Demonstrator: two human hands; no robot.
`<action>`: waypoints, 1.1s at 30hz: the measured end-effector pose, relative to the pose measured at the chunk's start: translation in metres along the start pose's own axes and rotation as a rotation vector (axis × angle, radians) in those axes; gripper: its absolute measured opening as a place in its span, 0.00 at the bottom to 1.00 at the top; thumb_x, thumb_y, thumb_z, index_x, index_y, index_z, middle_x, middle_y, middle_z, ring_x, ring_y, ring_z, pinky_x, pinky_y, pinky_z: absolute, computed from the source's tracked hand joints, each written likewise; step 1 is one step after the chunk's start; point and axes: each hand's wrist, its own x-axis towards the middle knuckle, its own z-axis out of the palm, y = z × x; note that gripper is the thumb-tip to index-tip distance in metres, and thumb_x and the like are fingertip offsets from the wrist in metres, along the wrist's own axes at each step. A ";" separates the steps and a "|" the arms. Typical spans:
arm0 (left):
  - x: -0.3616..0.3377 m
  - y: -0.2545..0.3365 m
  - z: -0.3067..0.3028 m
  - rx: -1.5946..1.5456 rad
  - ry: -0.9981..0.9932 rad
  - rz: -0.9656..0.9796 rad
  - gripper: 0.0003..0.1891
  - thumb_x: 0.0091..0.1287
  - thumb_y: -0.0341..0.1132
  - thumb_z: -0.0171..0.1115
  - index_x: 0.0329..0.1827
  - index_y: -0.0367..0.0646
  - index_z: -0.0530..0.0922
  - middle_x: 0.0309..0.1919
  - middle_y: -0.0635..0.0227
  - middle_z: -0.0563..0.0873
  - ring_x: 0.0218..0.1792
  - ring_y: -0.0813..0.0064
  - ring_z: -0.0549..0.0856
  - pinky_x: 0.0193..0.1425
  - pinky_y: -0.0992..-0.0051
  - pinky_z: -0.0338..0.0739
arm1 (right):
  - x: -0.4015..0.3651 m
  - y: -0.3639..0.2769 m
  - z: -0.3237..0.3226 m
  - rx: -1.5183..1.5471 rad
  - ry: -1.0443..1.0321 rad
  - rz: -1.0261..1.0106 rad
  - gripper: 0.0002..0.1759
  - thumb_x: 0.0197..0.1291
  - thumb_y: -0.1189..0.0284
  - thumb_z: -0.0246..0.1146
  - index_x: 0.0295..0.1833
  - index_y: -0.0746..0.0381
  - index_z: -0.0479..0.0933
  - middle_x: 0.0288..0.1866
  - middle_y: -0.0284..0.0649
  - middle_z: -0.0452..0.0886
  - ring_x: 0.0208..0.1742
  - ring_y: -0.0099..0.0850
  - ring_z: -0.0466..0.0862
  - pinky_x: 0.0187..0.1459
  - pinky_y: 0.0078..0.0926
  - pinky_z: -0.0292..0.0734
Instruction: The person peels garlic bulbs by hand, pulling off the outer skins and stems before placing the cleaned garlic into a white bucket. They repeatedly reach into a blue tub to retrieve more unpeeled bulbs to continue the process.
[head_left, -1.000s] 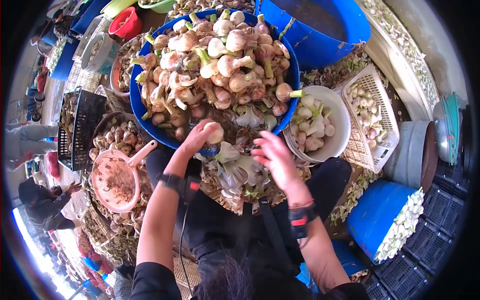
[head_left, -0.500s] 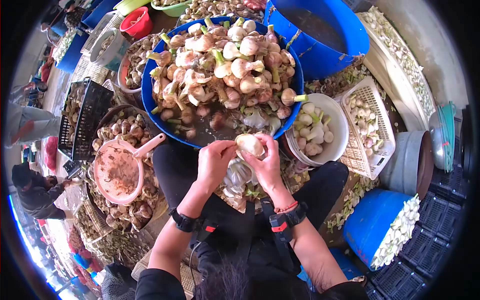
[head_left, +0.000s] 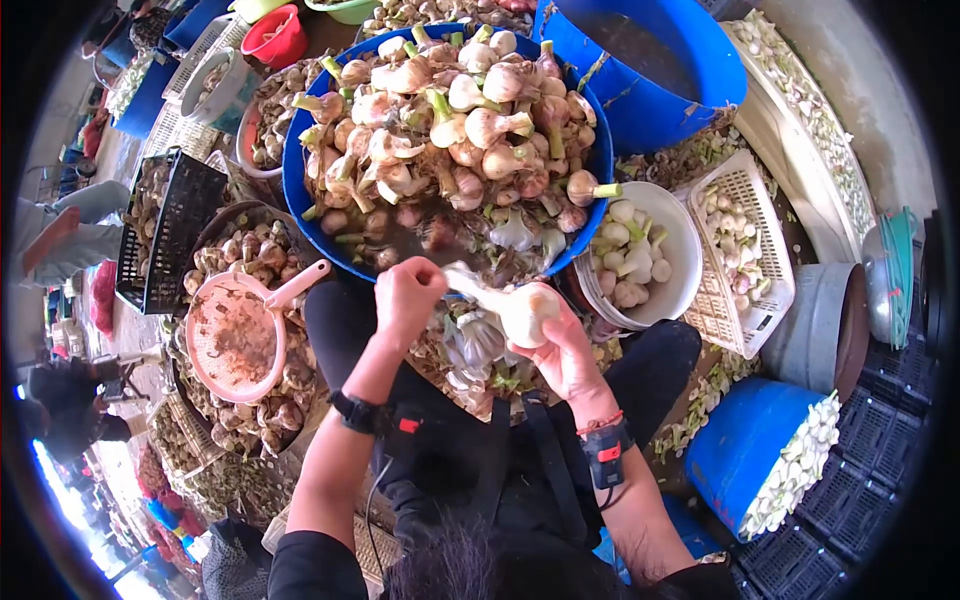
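Observation:
Between my two hands a white garlic bulb (head_left: 530, 314) is held up over my lap, its stem pointing left. My right hand (head_left: 562, 352) has its fingers wrapped round the bulb. Left of the stem, my left hand (head_left: 408, 298) is closed in a pinch; what is in it, if anything, is too small to name. Just beyond the hands stands a blue tub (head_left: 298, 190) heaped with unpeeled garlic bulbs in murky water. A white bucket (head_left: 688, 262) of cleaner bulbs stands to the right. Peeled-off skins (head_left: 474, 345) lie below the hands.
A pink strainer (head_left: 277, 345) rests on garlic at the left, near a black crate (head_left: 196, 215). At the right are a cream basket (head_left: 775, 250), a metal bucket (head_left: 815, 320) and a blue barrel (head_left: 735, 440). Another blue tub (head_left: 725, 70) stands behind. A person (head_left: 75, 400) is at far left.
My hands have moved apart, the left one leftward and the right one rightward with the bulb. The bulb's stem now shows between them.

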 end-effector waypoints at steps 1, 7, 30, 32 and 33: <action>0.004 -0.013 -0.001 0.163 -0.042 0.026 0.03 0.51 0.31 0.63 0.27 0.42 0.83 0.21 0.61 0.83 0.25 0.64 0.84 0.32 0.70 0.77 | -0.004 -0.003 -0.005 0.084 -0.039 0.069 0.32 0.59 0.66 0.63 0.67 0.60 0.60 0.57 0.39 0.74 0.54 0.31 0.79 0.52 0.33 0.80; -0.026 0.022 0.002 -0.437 -0.349 0.079 0.09 0.59 0.29 0.63 0.42 0.39 0.82 0.40 0.60 0.84 0.41 0.67 0.84 0.47 0.72 0.78 | 0.004 -0.003 -0.011 0.053 -0.055 0.208 0.29 0.65 0.59 0.57 0.67 0.59 0.60 0.56 0.38 0.74 0.52 0.30 0.79 0.49 0.27 0.79; -0.045 0.023 0.020 -0.453 -0.263 -0.070 0.08 0.64 0.32 0.61 0.39 0.35 0.80 0.26 0.72 0.83 0.27 0.83 0.78 0.33 0.80 0.73 | 0.001 0.023 -0.008 -0.590 -0.081 -0.036 0.51 0.53 0.63 0.70 0.74 0.59 0.44 0.65 0.38 0.63 0.66 0.29 0.66 0.65 0.28 0.63; -0.055 0.037 0.030 -0.427 -0.286 0.014 0.08 0.64 0.32 0.62 0.40 0.35 0.81 0.27 0.71 0.84 0.29 0.85 0.77 0.33 0.79 0.73 | 0.000 0.033 -0.007 -0.622 -0.035 -0.081 0.48 0.56 0.65 0.67 0.74 0.57 0.44 0.65 0.39 0.63 0.65 0.29 0.66 0.65 0.27 0.63; -0.053 0.039 0.030 -0.516 -0.347 -0.018 0.08 0.65 0.32 0.61 0.40 0.35 0.80 0.29 0.71 0.84 0.30 0.85 0.78 0.35 0.79 0.74 | 0.003 0.028 -0.005 -0.393 -0.001 0.040 0.46 0.56 0.66 0.68 0.73 0.57 0.46 0.63 0.39 0.65 0.64 0.28 0.67 0.64 0.27 0.64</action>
